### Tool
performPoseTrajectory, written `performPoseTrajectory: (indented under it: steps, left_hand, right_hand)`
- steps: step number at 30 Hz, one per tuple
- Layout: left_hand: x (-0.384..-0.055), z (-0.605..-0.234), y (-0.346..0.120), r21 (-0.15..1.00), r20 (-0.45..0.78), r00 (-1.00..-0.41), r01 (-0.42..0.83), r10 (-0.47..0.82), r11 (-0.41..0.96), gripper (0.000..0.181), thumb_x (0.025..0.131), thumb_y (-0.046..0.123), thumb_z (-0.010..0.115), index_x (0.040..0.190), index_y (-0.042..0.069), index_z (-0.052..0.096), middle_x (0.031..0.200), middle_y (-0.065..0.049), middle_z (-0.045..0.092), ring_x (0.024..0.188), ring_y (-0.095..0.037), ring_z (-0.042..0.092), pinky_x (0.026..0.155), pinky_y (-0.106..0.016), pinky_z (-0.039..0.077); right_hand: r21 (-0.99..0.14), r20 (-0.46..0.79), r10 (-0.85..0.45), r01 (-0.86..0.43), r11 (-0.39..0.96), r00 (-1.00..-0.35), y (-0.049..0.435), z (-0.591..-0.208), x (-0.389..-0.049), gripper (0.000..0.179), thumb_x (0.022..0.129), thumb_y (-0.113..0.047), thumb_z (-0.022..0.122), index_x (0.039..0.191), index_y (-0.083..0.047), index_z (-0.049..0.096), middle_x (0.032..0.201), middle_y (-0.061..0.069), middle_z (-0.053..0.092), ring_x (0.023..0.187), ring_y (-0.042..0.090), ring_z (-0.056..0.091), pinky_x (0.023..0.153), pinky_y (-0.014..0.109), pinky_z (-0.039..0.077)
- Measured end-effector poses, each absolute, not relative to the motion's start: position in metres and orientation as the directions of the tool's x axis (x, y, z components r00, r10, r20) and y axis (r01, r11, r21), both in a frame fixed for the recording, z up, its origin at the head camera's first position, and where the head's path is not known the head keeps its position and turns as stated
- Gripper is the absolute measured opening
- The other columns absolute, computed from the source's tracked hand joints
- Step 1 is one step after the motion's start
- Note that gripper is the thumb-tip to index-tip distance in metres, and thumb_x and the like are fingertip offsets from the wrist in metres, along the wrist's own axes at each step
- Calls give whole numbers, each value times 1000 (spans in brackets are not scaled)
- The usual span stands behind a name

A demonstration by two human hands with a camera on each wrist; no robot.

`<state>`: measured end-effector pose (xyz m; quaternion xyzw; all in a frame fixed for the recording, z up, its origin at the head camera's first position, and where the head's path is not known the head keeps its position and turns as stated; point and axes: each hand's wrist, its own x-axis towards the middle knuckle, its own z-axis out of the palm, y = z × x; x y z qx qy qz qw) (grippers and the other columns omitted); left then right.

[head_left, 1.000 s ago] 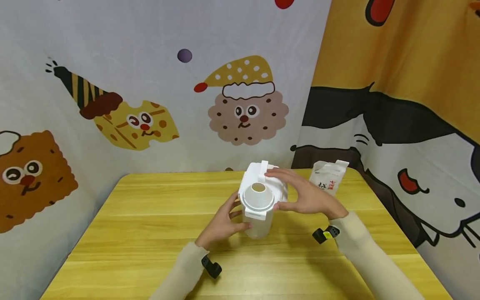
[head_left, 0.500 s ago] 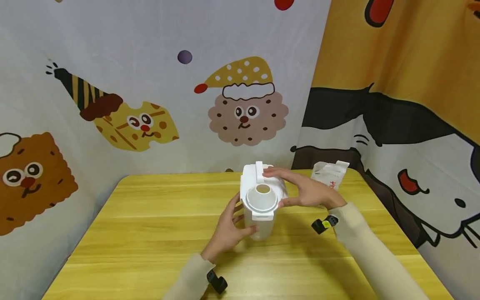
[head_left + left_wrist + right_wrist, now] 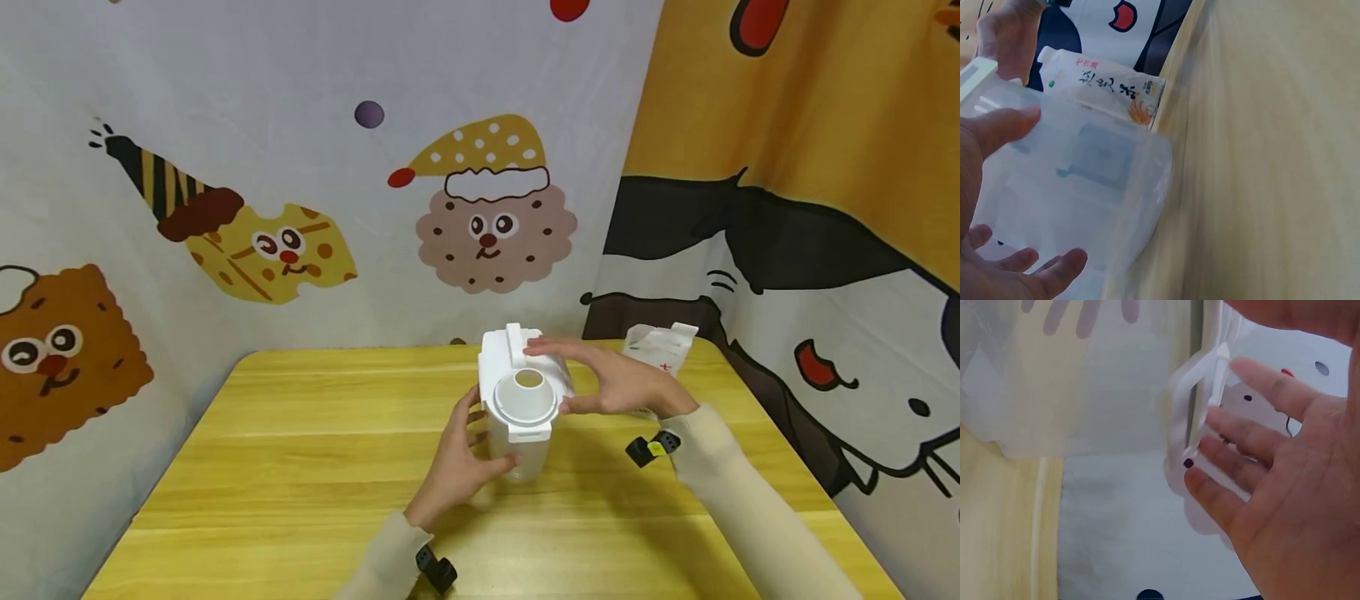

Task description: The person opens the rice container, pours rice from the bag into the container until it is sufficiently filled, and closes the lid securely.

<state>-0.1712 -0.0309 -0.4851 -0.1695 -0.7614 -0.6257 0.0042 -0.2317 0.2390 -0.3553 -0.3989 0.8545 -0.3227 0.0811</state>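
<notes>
A tall translucent plastic container [image 3: 529, 465] stands upright on the table, with a white lid [image 3: 496, 354] on top. In the lid is a round raised piece with a hole [image 3: 525, 402]. My left hand [image 3: 457, 458] grips the container's left side, thumb across the front; the left wrist view shows the thumb [image 3: 1013, 125] on the clear wall [image 3: 1066, 194] and the fingers curled below it. At the lid's right side, my right hand [image 3: 618, 379] touches with spread, nearly straight fingers. The right wrist view has these fingertips [image 3: 1213, 481] against or beside the lid's rim clip [image 3: 1185, 419].
A white printed packet [image 3: 663, 343] stands behind my right hand at the table's far right corner. The wooden table [image 3: 315, 467] ends at a curtain [image 3: 300, 125] with cartoon figures. Black wrist cameras sit on both cuffs.
Since a second ago, the container has turned slightly and its front has shifted a little right. Both hands have moved along with it. Over the last half second there is hardly any movement.
</notes>
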Motion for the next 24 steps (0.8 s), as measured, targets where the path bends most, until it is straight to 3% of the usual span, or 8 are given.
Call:
performPoseTrajectory:
  steps: [10,17,24]
  left_hand:
    - [-183,-483,-43,953,171,-943,232,286,197,122,71,30,97,164,30,17,163,1,32,142,-30,44,111,-53,50]
    - [-200,-489,-54,952,191,-901,266,390,150,125,70,24,97,161,43,14,166,7,28,151,-29,34,120,-57,41]
    - [-210,-493,-56,957,194,-871,270,451,109,130,71,23,97,162,46,7,168,8,23,156,-27,27,124,-57,35]
  right_hand:
    - [-519,168,-719,-680,517,-675,231,-343,-208,81,85,-27,84,155,-22,44,165,8,35,153,36,32,119,69,34]
    - [-457,209,-679,-684,568,-703,223,-336,-192,96,77,-28,91,158,-23,38,165,5,36,151,33,36,115,63,43]
    - [-348,256,-645,-691,634,-720,210,-329,-173,99,76,-36,91,159,-30,37,164,4,36,145,29,45,108,52,53]
